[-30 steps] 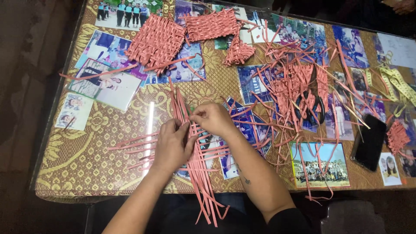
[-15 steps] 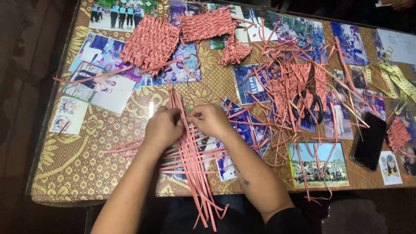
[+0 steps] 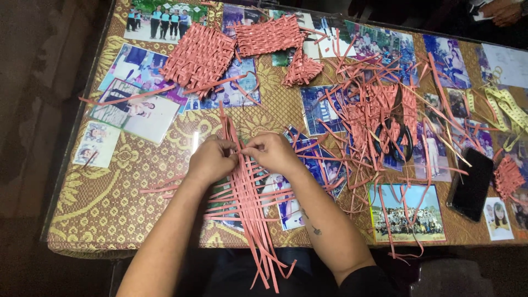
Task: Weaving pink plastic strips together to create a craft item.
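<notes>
Left hand (image 3: pixel 212 159) and right hand (image 3: pixel 273 152) — both pinched on pink strips (image 3: pixel 242 192); scissors (image 3: pixel 393 135) well apart.

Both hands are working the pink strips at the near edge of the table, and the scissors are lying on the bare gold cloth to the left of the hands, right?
Not quite. The scissors lie to the right of the hands, half buried in the loose pile of pink strips, as the head view shows. The rest holds: the left hand and right hand pinch the pink strips at the table's near edge.

3 woven mats (image 3: pixel 199 55), 1 scissors (image 3: pixel 397 135), 1 phone (image 3: pixel 471 184).
</notes>
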